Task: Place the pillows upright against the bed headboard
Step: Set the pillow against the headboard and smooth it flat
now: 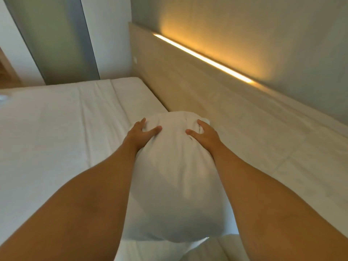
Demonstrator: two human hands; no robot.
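Note:
A white pillow (175, 178) fills the middle of the view, lying lengthwise between my forearms, its far end near the pale wooden headboard (216, 102). My left hand (140, 133) grips the pillow's far left corner, thumb spread across the top. My right hand (204, 133) grips the far right corner, fingers dug into the fabric. A second white pillow (190, 251) shows partly under the near end, at the bottom edge.
The bed's white sheet (56, 129) stretches to the left. A lit warm light strip (203, 58) runs along the headboard's top. A grey frosted panel (62, 38) and wall stand beyond the bed's far corner.

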